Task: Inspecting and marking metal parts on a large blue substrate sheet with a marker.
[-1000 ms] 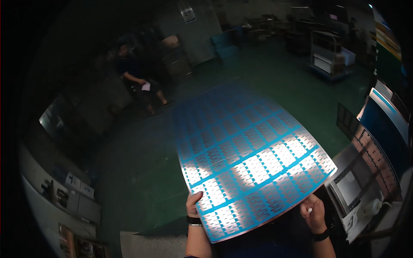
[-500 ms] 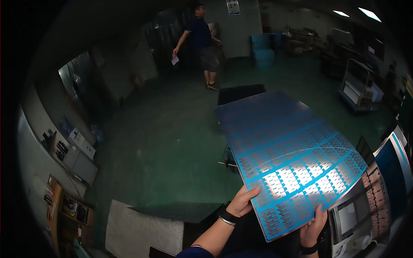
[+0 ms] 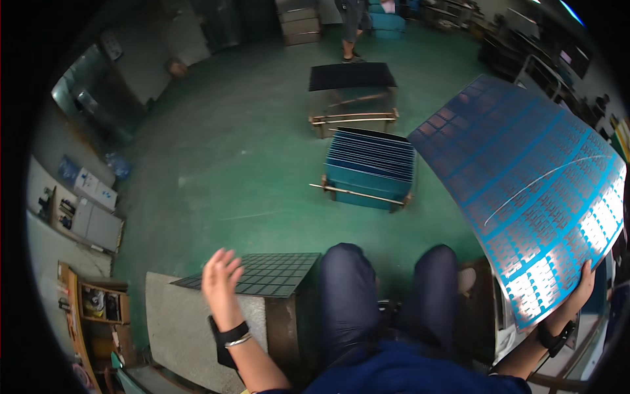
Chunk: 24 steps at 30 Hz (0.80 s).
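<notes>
A large, thin sheet with a blue and coppery printed circuit pattern tilts up on my right side, bright glare on its lower part. My right hand grips it near its lower right edge, with the fingers partly hidden. On the left, my left hand is raised with nothing in it, its fingers apart. It appears in front of a dark gridded panel that lies partly over a grey-topped table; whether the hand touches the panel I cannot tell.
Ahead on the green floor stands a rack filled with several upright panels. Behind it is another rack with a black top sheet. A person stands farther back, beside blue bins. Wooden shelves line the left.
My left hand has let go of the printed sheet and moved left toward the gridded panel. My right hand has carried the sheet rightward. The view has tipped down, showing my legs and the racks.
</notes>
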### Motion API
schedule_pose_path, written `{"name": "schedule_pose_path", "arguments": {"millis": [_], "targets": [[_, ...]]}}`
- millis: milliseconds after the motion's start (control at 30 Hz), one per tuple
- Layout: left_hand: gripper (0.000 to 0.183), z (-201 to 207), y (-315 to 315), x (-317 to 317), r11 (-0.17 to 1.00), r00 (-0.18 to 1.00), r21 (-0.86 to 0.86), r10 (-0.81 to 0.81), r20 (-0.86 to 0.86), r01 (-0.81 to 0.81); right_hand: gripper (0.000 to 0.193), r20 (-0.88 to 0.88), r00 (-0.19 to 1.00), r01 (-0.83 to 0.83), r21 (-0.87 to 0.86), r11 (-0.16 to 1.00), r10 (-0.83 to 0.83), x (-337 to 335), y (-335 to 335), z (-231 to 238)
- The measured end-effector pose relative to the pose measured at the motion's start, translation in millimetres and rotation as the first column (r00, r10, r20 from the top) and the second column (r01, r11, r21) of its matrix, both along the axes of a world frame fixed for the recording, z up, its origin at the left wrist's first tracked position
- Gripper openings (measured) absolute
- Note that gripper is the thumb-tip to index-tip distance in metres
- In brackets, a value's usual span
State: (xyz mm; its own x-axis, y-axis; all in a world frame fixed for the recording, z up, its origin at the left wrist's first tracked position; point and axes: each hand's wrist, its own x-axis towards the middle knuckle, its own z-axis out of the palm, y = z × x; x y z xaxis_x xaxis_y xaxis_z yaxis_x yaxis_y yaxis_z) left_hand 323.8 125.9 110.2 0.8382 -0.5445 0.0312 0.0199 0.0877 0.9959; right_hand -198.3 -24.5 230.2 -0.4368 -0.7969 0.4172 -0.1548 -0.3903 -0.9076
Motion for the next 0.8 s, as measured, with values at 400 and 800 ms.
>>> {"name": "schedule_pose_path", "arguments": {"millis": [400,800], "targets": [[0.026,-108.3,65.3,35.5,0.802,0.786,0.488,-0.039,0.617,-0.344,0.021,-0.564,0.826,0.053,0.053,0.997,-0.014,-32.7,-145.1,-46.8],[0.042,-135.4,56.3,25.6,0.682,0.769,0.516,0.109,0.63,-0.519,0.026,-0.696,0.718,0.388,0.393,0.833,-0.006,-54.3,-253.0,-196.5]]}}
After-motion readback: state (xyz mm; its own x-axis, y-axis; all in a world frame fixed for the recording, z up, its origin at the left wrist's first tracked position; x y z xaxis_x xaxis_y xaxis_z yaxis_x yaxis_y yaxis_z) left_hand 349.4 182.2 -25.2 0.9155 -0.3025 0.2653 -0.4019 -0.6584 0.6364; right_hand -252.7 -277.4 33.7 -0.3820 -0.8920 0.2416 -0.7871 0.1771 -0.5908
